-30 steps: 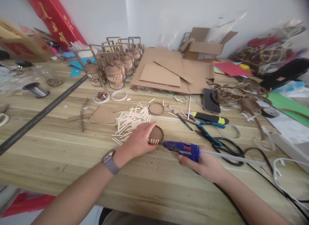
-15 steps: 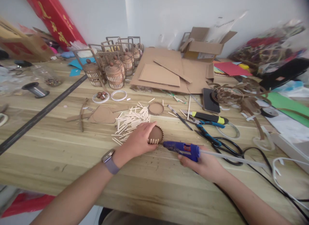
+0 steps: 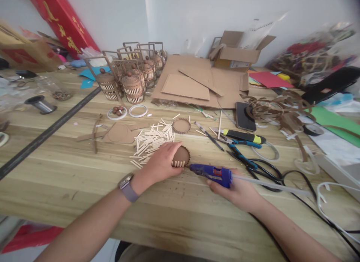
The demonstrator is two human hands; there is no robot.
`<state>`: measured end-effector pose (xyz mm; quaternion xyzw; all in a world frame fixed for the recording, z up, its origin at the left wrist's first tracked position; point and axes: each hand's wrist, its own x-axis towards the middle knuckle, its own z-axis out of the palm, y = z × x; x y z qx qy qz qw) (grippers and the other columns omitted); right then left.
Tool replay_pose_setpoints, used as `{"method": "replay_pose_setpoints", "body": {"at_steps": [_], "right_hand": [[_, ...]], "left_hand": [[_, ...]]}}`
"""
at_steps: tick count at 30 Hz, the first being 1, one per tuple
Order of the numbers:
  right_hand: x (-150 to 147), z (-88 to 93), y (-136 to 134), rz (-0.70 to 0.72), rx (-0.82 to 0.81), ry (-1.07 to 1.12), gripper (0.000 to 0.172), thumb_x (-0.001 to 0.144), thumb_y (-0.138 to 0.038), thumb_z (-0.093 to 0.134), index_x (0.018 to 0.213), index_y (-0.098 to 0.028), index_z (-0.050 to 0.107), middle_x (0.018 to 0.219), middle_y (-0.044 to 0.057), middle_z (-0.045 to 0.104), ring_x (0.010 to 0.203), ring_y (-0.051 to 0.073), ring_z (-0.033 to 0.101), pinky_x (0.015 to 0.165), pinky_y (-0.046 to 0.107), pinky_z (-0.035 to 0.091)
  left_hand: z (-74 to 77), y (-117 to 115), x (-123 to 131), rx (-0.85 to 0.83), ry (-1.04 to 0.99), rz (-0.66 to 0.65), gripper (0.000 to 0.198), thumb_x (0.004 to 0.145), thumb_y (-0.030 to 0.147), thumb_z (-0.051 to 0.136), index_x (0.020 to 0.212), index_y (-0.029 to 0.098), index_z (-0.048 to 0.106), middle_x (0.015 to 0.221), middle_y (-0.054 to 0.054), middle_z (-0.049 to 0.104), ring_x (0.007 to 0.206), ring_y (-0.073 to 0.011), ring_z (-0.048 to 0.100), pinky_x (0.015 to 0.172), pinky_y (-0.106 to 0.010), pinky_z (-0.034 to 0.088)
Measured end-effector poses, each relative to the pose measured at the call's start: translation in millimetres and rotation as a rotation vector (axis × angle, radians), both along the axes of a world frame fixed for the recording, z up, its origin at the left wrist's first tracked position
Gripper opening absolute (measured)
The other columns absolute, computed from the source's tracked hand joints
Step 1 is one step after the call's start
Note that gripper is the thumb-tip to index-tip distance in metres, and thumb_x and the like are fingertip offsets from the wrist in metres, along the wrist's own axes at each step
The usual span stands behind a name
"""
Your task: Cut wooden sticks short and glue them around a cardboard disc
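Observation:
My left hand (image 3: 161, 160), below a watch on a purple strap, grips a round cardboard base (image 3: 182, 155) with a notched rim. Several short sticks stand in a row along its near edge. Wrapped in my right hand (image 3: 239, 190) is a blue hot glue gun (image 3: 211, 173), a long clear glue stick (image 3: 270, 184) running out of its back. The gun's nozzle points left and meets the near right rim of the base, or almost so; I cannot tell if it touches. A pile of short pale sticks (image 3: 153, 140) lies just beyond my left hand. Behind it rests a second notched disc (image 3: 181, 125).
Small lidded stick baskets with tall handles (image 3: 132, 87) stand at the back left. Cardboard sheets (image 3: 185, 87) lie at the back middle. To the right are a utility knife (image 3: 244, 136), pliers (image 3: 243, 155), a phone (image 3: 245, 116) and black cables (image 3: 270, 172). A dark metal bar (image 3: 53, 130) crosses the left side.

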<state>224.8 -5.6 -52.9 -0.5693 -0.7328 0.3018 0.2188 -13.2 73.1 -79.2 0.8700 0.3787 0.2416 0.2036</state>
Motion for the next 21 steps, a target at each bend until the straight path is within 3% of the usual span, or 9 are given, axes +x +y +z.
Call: {"method": "replay_pose_setpoints", "body": {"at_steps": [3,7,12,14,17,19,21], "right_hand": [[0,-1.8,0,-0.139,-0.042,0.104,0.031,0.077,-0.051,0.060,0.065,-0.022,0.062,0.058,0.003,0.060,0.058,0.020,0.056,0.049,0.028,0.042],[5,-3.4,6,-0.432,-0.261,0.560,0.042,0.073,-0.060,0.067,0.079,-0.018,0.067,0.062,0.001,0.058,0.052,0.013,0.050,0.045,0.025,0.039],[13,3.9,17,-0.490,-0.594,0.961,0.042,0.075,-0.055,0.070,0.090,-0.016,0.069,0.054,-0.004,0.050,0.048,0.010,0.048,0.042,0.020,0.040],[16,7.0,20,-0.509,-0.642,1.024,0.032,0.077,-0.046,0.072,0.089,-0.017,0.070,0.061,-0.001,0.060,0.053,0.011,0.055,0.048,0.020,0.048],[18,9.5,21,-0.497,-0.660,1.047,0.021,0.077,-0.033,0.071,0.090,-0.017,0.072,0.084,0.005,0.073,0.073,0.014,0.067,0.072,0.022,0.056],[20,10.2,21,-0.460,-0.633,1.012,0.021,0.078,-0.032,0.069,0.093,-0.018,0.072,0.093,0.007,0.075,0.087,0.018,0.069,0.086,0.025,0.055],[22,10.7,20,-0.444,-0.590,0.919,0.027,0.077,-0.035,0.069,0.098,-0.019,0.072,0.098,0.008,0.075,0.097,0.022,0.069,0.095,0.030,0.052]], "left_hand": [[-0.6,0,-1,-0.013,0.015,0.000,0.075,0.071,0.028,0.074,0.138,0.017,0.041,0.133,-0.016,0.055,0.125,-0.0319,0.049,0.105,-0.050,0.041],[-0.9,0,-2,-0.035,0.056,0.004,0.079,0.072,0.032,0.077,0.140,0.019,0.038,0.137,-0.016,0.052,0.128,-0.0315,0.047,0.106,-0.049,0.040],[12.0,0,-7,-0.042,0.074,-0.068,0.102,0.058,0.053,0.084,0.141,0.018,0.038,0.147,-0.019,0.044,0.136,-0.0352,0.040,0.112,-0.051,0.034],[19.7,2,-12,0.012,0.000,-0.049,0.089,0.067,0.061,0.075,0.138,0.019,0.043,0.144,-0.016,0.048,0.133,-0.0330,0.044,0.110,-0.048,0.037],[25.6,10,-23,0.146,-0.062,0.211,0.040,0.092,0.045,0.054,0.121,0.018,0.057,0.120,-0.011,0.065,0.113,-0.0261,0.058,0.098,-0.042,0.046],[24.1,17,-31,0.222,0.062,0.381,0.022,0.094,0.029,0.050,0.104,0.016,0.065,0.103,-0.010,0.068,0.100,-0.0259,0.060,0.091,-0.041,0.047],[19.7,23,-36,0.233,0.253,0.407,0.017,0.091,0.022,0.052,0.090,0.016,0.068,0.094,-0.010,0.067,0.094,-0.0263,0.059,0.088,-0.041,0.047]]}}
